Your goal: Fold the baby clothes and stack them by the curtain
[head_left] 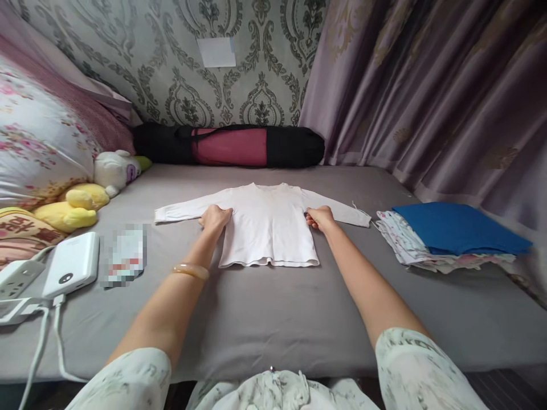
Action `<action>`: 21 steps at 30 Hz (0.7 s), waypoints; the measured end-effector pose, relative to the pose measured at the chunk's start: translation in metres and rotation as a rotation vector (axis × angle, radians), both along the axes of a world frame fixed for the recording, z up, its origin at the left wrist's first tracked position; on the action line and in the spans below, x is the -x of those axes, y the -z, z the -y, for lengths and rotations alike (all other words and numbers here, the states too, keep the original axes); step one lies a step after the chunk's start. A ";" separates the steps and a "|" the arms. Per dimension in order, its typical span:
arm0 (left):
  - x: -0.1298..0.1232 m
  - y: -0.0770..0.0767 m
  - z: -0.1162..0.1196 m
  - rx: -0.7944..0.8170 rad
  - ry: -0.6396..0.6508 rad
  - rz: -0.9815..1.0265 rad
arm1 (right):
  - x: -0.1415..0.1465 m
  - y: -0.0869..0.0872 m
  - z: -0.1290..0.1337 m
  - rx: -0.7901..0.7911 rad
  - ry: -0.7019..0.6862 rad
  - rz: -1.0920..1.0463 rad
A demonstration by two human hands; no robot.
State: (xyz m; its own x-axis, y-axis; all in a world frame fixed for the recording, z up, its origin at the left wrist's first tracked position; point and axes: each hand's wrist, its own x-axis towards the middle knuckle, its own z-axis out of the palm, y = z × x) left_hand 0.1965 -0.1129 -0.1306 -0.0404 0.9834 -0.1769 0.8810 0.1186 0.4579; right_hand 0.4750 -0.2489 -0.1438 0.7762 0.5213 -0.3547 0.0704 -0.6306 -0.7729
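Observation:
A small white long-sleeved shirt (pixel 270 228) lies flat on the grey sheet, its neckline toward the wall and both sleeves spread outward. My left hand (pixel 216 218) pinches the shirt's left side just below the sleeve. On the opposite side, my right hand (pixel 319 218) is closed on the fabric under the other armpit. The lower hem is nearest to me and lies slightly wavy. A bracelet circles my left wrist.
Folded clothes with a blue piece (pixel 459 228) on top lie at the right. A power bank (pixel 72 265), cables, a blurred packet (pixel 126 255) and plush toys (pixel 115 171) are at the left. A black and red roll (pixel 231 146) lies along the wall.

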 end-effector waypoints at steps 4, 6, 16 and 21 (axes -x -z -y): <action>-0.011 0.000 0.007 -0.040 -0.075 0.025 | 0.008 0.005 -0.003 -0.025 0.067 -0.027; -0.013 -0.002 0.010 -0.042 -0.098 0.041 | 0.010 0.004 -0.004 -0.030 0.076 -0.043; -0.019 0.000 0.012 -0.034 -0.255 0.099 | 0.019 -0.003 -0.011 -0.014 0.122 -0.053; -0.016 0.005 0.007 -0.038 -0.228 0.138 | 0.017 -0.002 -0.009 0.008 0.072 0.011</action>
